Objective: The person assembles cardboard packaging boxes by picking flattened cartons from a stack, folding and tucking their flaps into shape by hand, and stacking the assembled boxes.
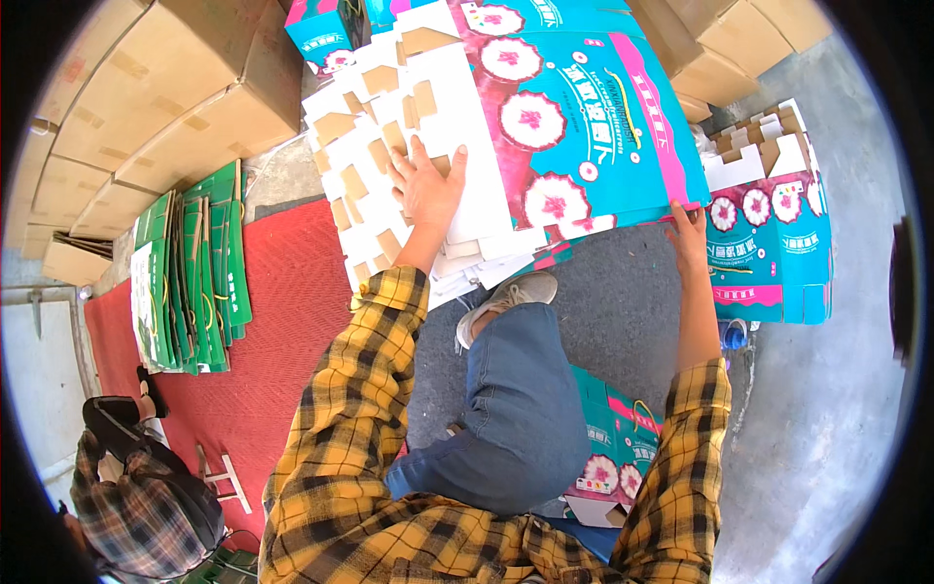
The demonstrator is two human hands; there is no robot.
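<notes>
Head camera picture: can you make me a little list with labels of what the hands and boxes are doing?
left hand: flat on the white flaps of the flattened carton
right hand: fingers on the edge of the teal flower-printed carton
folded teal box: right of the right hand
green flat packs: standing in a row on the red mat
brown cartons: stacked at upper left

A stack of flat carton blanks (409,165) fills the upper middle of the frame, a printed flat carton (574,117) overlapping its right side. Folded cartons (190,282) stand at the left on a mat (282,321). Plain boxes (156,97) are piled in the upper left; more cartons (773,243) lie at the right.
</notes>
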